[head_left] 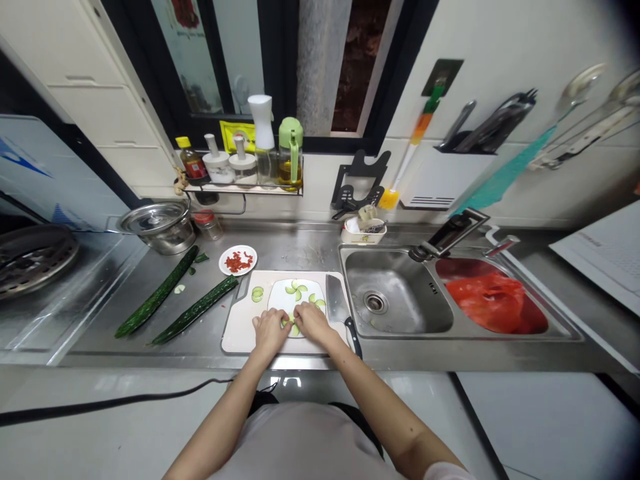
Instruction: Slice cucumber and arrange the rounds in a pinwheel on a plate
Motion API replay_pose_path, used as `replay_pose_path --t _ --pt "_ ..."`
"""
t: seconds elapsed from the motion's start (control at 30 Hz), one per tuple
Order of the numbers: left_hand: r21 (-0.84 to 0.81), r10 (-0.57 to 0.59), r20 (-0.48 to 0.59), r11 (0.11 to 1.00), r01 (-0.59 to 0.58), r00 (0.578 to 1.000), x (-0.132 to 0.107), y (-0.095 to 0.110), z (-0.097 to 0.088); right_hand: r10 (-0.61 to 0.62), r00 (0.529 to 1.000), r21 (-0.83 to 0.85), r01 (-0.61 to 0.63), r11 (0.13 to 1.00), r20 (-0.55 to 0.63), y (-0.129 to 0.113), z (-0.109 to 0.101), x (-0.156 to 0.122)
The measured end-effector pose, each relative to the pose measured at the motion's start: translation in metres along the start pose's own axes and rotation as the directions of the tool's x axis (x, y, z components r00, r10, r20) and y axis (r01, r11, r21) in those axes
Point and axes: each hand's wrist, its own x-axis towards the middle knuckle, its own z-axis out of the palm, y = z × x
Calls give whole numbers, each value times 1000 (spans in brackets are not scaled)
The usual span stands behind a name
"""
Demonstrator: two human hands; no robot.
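A white plate rests on the pale cutting board, with thin cucumber slices set in small fanned groups on it. At the plate's near edge, my left hand has its fingers pinched on a cucumber slice. My right hand is closed beside it, its fingertips at the same near group of slices; the fingers partly hide what they hold. A few loose slices lie on the board left of the plate. Along the board's right side lies a kitchen knife with a black handle.
Two cucumbers lie on the counter to the left, near a small dish of red pieces. Behind them stand a lidded pot and a jar. The double sink is at right, a red bag in its far basin.
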Motion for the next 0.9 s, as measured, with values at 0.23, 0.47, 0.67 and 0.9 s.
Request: replay_pose_path --t 0.23,0.47,0.67,0.9 --pt "6 -4 6 1000 4 1000 1 0 1 1 1000 -17 -1 1000 -25 1 3 -1" --pt "15 -3 -2 1000 3 1000 1 2 0 -13 1000 -41 12 999 -26 1 5 -1" --pt "-94 -35 -30 995 32 999 3 0 -4 -23 998 -25 21 999 -59 1 0 -3" --pt "-400 -307 -198 892 210 931 20 -31 -18 19 963 167 27 986 -267 8 -14 -15"
